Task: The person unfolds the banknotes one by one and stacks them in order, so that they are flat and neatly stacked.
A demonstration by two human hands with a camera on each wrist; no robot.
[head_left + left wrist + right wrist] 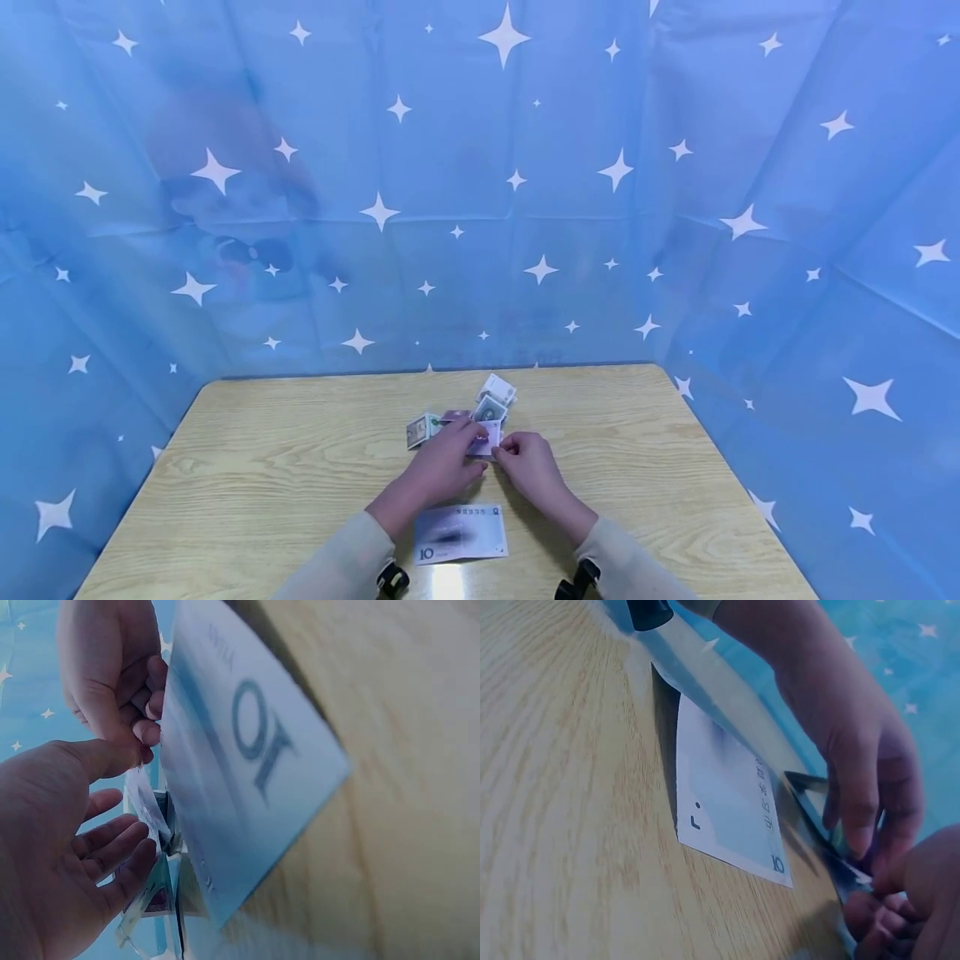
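A small purple banknote lies beneath the fingers of my left hand. That hand spreads over the note with its fingers loosely bent and its thumb apart from them. My right hand pinches the note's right edge between thumb and forefinger, the other fingers curled in. In the left wrist view, the left thumb reaches up to the right hand's fingertips at the note's corner. Seen from the right wrist, both hands' fingertips meet there, hiding much of the note. A larger 10 banknote, creased and slightly raised, lies nearer the body.
Behind the hands, several small notes lie close together: a greenish one at left, a dark reddish one, a grey one and a pale one. The wooden table ends at a blue star-patterned curtain.
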